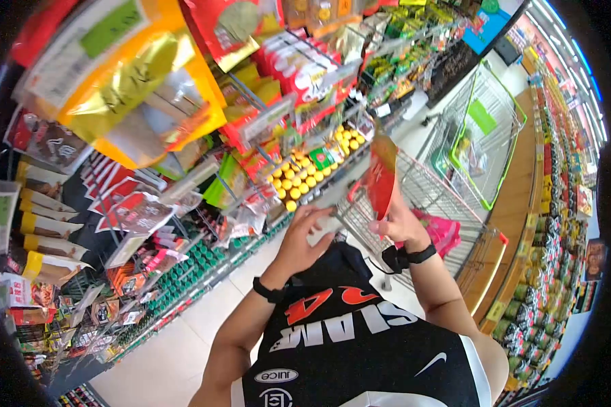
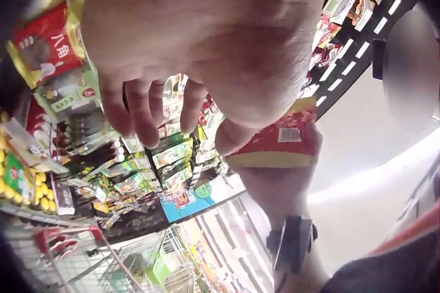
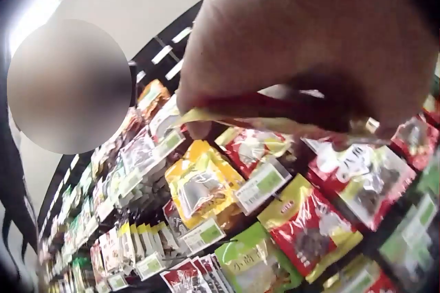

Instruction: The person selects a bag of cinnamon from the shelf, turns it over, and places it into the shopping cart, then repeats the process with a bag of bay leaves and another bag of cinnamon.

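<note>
In the head view my right hand (image 1: 402,222) grips a red packet (image 1: 383,178) by its lower end, above the shopping cart. The left wrist view shows the red packet (image 2: 278,143) with yellow edges and a small white label, the right hand behind it. From the right wrist its thin edge (image 3: 275,109) runs under the palm. My left hand (image 1: 304,239) is apart from the packet, to its left, fingers loosely bent and nothing in them. Close up, the left hand's fingers (image 2: 146,111) hang down, overlapping the packet in that view.
A wire cart (image 1: 424,186) with a pink item (image 1: 441,230) stands just ahead. Another cart with a green rim (image 1: 485,129) is farther off. Hanging food packets (image 1: 163,88) crowd the left; yellow-capped bottles (image 1: 299,180) sit low. Shelves of jars (image 1: 543,292) line the right.
</note>
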Available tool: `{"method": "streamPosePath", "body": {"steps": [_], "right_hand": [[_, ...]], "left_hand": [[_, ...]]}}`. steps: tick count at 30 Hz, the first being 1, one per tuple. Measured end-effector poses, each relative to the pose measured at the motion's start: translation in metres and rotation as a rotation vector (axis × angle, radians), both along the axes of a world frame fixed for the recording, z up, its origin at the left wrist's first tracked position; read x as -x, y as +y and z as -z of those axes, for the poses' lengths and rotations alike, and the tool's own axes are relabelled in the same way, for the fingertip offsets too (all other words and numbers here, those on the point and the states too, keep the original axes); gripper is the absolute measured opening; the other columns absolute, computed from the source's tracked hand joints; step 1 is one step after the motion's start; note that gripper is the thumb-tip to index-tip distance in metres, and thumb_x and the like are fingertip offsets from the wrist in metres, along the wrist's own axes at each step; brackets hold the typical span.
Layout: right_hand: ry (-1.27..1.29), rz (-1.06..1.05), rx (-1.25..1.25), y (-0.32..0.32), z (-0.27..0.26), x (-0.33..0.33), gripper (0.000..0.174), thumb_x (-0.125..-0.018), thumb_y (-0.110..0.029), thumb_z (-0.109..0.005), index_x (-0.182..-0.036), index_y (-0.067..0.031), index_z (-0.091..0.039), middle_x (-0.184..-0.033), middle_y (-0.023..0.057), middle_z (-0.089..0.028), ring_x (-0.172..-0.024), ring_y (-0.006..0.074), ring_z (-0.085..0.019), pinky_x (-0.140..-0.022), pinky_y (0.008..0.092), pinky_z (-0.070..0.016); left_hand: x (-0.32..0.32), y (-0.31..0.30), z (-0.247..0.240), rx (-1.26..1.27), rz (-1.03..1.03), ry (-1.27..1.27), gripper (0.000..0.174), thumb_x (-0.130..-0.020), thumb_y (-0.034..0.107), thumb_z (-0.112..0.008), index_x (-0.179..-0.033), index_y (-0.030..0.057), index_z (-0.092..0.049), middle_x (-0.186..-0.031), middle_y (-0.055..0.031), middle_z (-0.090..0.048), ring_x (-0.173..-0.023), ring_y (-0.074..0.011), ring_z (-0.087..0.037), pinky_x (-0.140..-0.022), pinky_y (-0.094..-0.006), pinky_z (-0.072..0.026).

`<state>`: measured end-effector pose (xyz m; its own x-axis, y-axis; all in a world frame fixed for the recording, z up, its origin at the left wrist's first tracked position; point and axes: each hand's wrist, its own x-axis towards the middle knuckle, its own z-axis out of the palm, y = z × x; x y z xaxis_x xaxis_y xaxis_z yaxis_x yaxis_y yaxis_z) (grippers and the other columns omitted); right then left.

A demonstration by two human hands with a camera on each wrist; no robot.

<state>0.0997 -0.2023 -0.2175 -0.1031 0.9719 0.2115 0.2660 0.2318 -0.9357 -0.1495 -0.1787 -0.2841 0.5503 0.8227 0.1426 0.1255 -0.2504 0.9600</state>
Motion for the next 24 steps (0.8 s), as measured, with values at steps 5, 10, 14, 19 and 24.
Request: {"method": "streamPosePath", "body": {"steps": [5, 10, 14, 19, 24], "right_hand": [[-0.501, 0.271, -0.426, 0.055, -0.103, 0.018, 0.119, -0.066, -0.041, -0.086, -0.161, -0.0016, -0.025, -0.141, 0.0199, -0.043, -0.133, 0.0355, -0.044, -0.115, 0.0449, -0.033], [-0.668, 0.244, -0.514, 0.091, -0.142, 0.054, 0.109, -0.064, -0.032, -0.088, -0.157, -0.0084, -0.038, -0.125, 0.0216, -0.044, -0.117, 0.0387, -0.046, -0.108, 0.0479, -0.0385], [-0.665, 0.328, -0.663, 0.122, -0.143, 0.077, 0.112, -0.065, -0.032, -0.087, -0.16, -0.0123, -0.03, -0.126, 0.0279, -0.045, -0.117, 0.0461, -0.045, -0.105, 0.0534, -0.0411], [-0.677, 0.355, -0.647, 0.15, -0.14, 0.101, 0.116, -0.068, -0.031, -0.088, -0.162, -0.0121, -0.022, -0.131, 0.0343, -0.035, -0.122, 0.0466, -0.037, -0.109, 0.0574, -0.0336], [-0.65, 0.454, -0.752, 0.169, -0.144, 0.112, 0.117, -0.068, -0.029, -0.088, -0.162, -0.0097, -0.021, -0.132, 0.0322, -0.033, -0.125, 0.0454, -0.034, -0.112, 0.0549, -0.0309]], "left_hand": [[0.037, -0.006, 0.018, 0.014, -0.067, 0.051, 0.042, -0.089, 0.013, -0.075, -0.129, 0.0086, -0.063, -0.118, -0.0099, -0.063, -0.091, -0.0203, -0.065, -0.078, -0.0324, -0.0519], [0.06, -0.012, 0.025, 0.017, -0.102, 0.06, 0.04, -0.089, 0.017, -0.076, -0.126, 0.0069, -0.063, -0.111, -0.0094, -0.065, -0.089, -0.0213, -0.066, -0.077, -0.033, -0.0526], [0.071, -0.019, 0.021, 0.006, -0.101, 0.108, 0.037, -0.091, 0.021, -0.074, -0.123, 0.0069, -0.063, -0.11, -0.009, -0.066, -0.091, -0.0224, -0.067, -0.079, -0.0349, -0.0535], [0.081, -0.03, 0.031, 0.027, -0.038, 0.165, 0.037, -0.093, 0.022, -0.073, -0.125, 0.0073, -0.063, -0.116, -0.0096, -0.067, -0.096, -0.0231, -0.067, -0.085, -0.0366, -0.0545], [0.092, -0.031, 0.036, 0.045, -0.042, 0.179, 0.038, -0.093, 0.026, -0.074, -0.125, 0.0078, -0.064, -0.119, -0.0107, -0.067, -0.099, -0.0252, -0.068, -0.087, -0.0387, -0.0552]]}}
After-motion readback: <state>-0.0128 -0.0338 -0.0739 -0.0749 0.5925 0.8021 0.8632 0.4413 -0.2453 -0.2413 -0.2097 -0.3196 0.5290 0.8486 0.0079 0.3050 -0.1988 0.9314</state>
